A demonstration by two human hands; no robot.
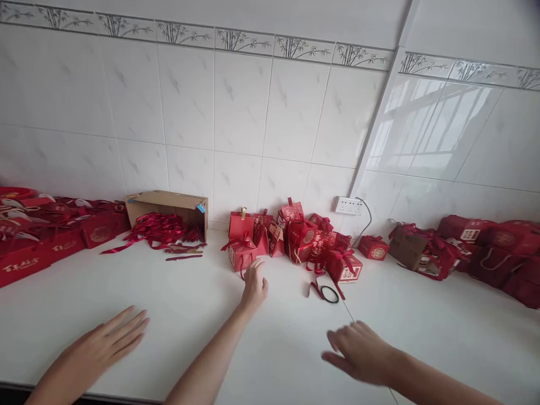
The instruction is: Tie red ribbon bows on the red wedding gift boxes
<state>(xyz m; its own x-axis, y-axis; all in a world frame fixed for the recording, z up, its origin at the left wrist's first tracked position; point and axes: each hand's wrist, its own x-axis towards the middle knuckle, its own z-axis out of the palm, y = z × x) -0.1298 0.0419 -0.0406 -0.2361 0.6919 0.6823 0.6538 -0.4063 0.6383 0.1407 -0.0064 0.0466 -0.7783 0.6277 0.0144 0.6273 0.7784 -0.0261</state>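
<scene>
My left hand (253,288) reaches forward at the middle, its thumb apart from its loosely bent fingers. It holds nothing that I can see. Its fingertips overlap the lower right of a small red gift box (242,256) in the picture; whether they touch it is unclear. My right hand (356,350), somewhat blurred, is over the table to the right, thumb apart and fingers bent, nothing visible in it. Beyond it are a dark ring (329,294) and a piece of red ribbon (315,288). Behind them, several red gift boxes (300,239) stand close together against the wall.
Another person's hand (112,340) is spread at the lower left. A cardboard box (169,199) of red ribbons (158,228) stands further back. Red bags (63,244) line the far left; more red bags and boxes (498,253) are at the right. A power strip (348,206) is on the wall.
</scene>
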